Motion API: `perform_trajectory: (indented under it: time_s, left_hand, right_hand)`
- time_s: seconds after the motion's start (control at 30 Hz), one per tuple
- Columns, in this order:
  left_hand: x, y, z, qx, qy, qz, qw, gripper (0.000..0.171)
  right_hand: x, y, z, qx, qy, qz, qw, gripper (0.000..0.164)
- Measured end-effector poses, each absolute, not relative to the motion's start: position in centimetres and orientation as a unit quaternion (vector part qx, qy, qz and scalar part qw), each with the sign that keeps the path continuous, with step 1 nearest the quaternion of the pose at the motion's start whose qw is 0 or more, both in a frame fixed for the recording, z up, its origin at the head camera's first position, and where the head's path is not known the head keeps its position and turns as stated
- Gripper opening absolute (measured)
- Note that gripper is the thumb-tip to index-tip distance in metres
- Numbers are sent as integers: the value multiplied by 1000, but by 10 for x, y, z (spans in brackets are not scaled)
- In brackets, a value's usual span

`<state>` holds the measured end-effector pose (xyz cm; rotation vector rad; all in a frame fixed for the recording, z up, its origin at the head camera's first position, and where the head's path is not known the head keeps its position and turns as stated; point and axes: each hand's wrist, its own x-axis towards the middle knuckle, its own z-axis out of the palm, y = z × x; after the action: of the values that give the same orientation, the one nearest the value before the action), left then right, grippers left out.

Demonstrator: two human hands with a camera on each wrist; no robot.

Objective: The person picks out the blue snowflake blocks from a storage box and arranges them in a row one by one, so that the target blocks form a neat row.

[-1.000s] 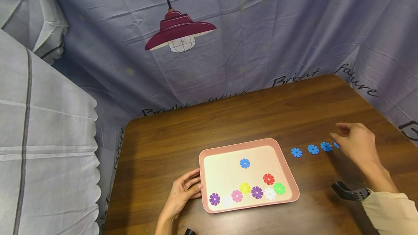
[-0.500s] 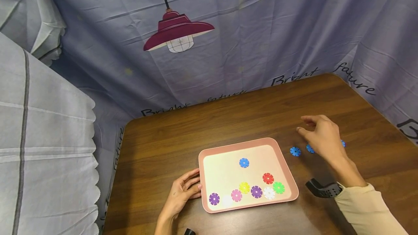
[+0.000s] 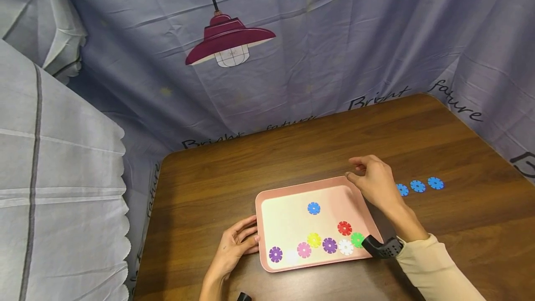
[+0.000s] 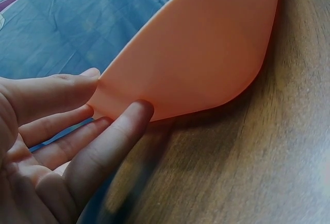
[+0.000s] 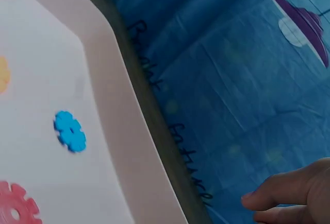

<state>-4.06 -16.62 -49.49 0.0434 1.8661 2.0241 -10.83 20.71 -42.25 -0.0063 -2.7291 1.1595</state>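
My left hand (image 3: 234, 247) rests at the left side of a pink tray (image 3: 260, 226), its relaxed fingertips touching the outer wall and the thumb near the rim. In the left wrist view, the fingers (image 4: 111, 154) meet the wall at one end. Above the tray's far right corner hovers my right hand (image 3: 374, 182), thumb and forefinger apart with nothing seen between them. On the tray lie notched plastic discs: one blue disc (image 3: 314, 208) alone toward the back, and a red disc (image 3: 344, 228), yellow disc (image 3: 314, 240) and others near the front.
Right of the tray, a row of blue discs (image 3: 418, 186) lies on the wooden table (image 3: 468, 226); the right arm hides part of it. A black wrist device (image 3: 382, 247) overhangs the tray's right edge. Printed curtains (image 3: 317, 59) hang behind and left.
My right hand has moved left, from over the right end of the blue row to the tray's far right corner. My left hand, the tray and its discs stay as they were.
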Motion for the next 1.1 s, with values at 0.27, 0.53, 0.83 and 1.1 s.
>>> perform_trajectory:
  time_s: [0.27, 0.53, 0.83, 1.1]
  left_hand:
    - [-41, -167, -496, 18, 663, 724, 191, 59]
    - [-41, -167, -496, 18, 661, 725, 192, 60]
    - [-41, -167, -496, 21, 660, 727, 190, 59]
    - [-42, -167, -496, 22, 660, 726, 192, 59]
  right_hand:
    - [-107, 188, -434, 1, -912, 404, 68, 33]
    - [-101, 170, -448, -9, -910, 411, 60, 31]
    - [-98, 152, -462, 9, -916, 396, 61, 29]
    - [-93, 139, -474, 4, -912, 410, 31, 29]
